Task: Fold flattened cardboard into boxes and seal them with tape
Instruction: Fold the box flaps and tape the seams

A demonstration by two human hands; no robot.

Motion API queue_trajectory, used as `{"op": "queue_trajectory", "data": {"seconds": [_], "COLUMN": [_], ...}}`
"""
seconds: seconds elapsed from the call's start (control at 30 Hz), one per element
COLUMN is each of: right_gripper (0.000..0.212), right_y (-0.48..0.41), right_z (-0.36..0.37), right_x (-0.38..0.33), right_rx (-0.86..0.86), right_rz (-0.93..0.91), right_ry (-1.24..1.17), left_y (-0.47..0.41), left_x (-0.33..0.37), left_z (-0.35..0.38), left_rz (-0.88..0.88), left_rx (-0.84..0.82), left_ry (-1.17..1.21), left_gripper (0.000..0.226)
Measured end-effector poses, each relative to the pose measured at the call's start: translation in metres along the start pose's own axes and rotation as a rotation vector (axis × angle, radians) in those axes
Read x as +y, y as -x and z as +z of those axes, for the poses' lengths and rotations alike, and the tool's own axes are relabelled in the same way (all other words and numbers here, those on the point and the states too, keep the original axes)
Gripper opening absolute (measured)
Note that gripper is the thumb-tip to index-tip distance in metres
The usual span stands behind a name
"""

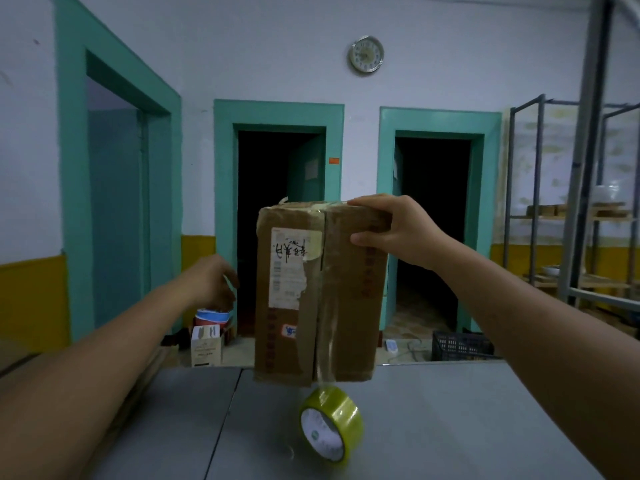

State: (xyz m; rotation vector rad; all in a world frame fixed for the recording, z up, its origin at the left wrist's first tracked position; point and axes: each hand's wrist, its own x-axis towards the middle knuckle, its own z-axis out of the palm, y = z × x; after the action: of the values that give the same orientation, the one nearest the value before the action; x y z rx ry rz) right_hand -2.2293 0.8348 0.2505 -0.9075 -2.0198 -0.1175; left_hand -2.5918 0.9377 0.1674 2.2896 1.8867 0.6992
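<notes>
A brown cardboard box (346, 292) stands upright on the grey table (450, 427), with a worn white label on its near face. My right hand (398, 230) grips its top right corner, thumb on the near face. A strip of clear tape runs down the box's middle seam to a yellow-green tape roll (330, 426) hanging just below the box's lower edge, over the table. My left hand (214, 282) hovers to the left of the box, apart from it, with fingers loosely curled and nothing in them.
Flattened cardboard (20, 362) lies at the table's left edge. Beyond the table, on the floor, stand a small white carton (206, 344), a stack of bowls (213, 317) and a dark plastic crate (460, 346). Metal shelving (568, 209) fills the right side.
</notes>
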Motion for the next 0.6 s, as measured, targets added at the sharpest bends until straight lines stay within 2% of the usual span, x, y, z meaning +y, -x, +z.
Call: {"op": "queue_trajectory", "data": {"seconds": [0.13, 0.23, 0.3, 0.33, 0.4, 0.47, 0.53, 0.6], "right_gripper": [0.056, 0.056, 0.056, 0.056, 0.055, 0.055, 0.055, 0.054], "right_y": [0.002, 0.002, 0.001, 0.0, -0.002, -0.004, -0.005, -0.007], "right_z": [0.002, 0.004, 0.007, 0.008, 0.01, 0.011, 0.012, 0.012], "right_x": [0.002, 0.003, 0.004, 0.003, 0.001, -0.002, -0.006, -0.009], "right_rx": [-0.005, -0.002, -0.01, -0.014, -0.02, -0.021, -0.02, -0.022], "right_rz": [0.013, 0.028, 0.029, 0.026, 0.024, 0.018, 0.009, 0.005], "right_ry": [-0.024, -0.041, -0.039, -0.037, -0.034, -0.032, -0.024, -0.017], "left_y": [0.009, 0.009, 0.017, 0.023, 0.038, 0.046, 0.045, 0.04], "left_x": [0.011, 0.02, 0.039, 0.055, 0.09, 0.12, 0.138, 0.145], "left_z": [-0.013, -0.032, -0.048, -0.056, -0.065, -0.068, -0.07, -0.072], "left_rz": [0.027, 0.147, 0.285, 0.377, 0.566, 0.654, 0.643, 0.599], "left_rx": [0.268, 0.498, 0.667, 0.702, 0.634, 0.5, 0.407, 0.308], "left_ry": [-0.077, 0.177, 0.354, 0.392, 0.34, 0.115, -0.142, -0.288], "left_gripper": [0.03, 0.024, 0.025, 0.026, 0.031, 0.049, 0.067, 0.073]}}
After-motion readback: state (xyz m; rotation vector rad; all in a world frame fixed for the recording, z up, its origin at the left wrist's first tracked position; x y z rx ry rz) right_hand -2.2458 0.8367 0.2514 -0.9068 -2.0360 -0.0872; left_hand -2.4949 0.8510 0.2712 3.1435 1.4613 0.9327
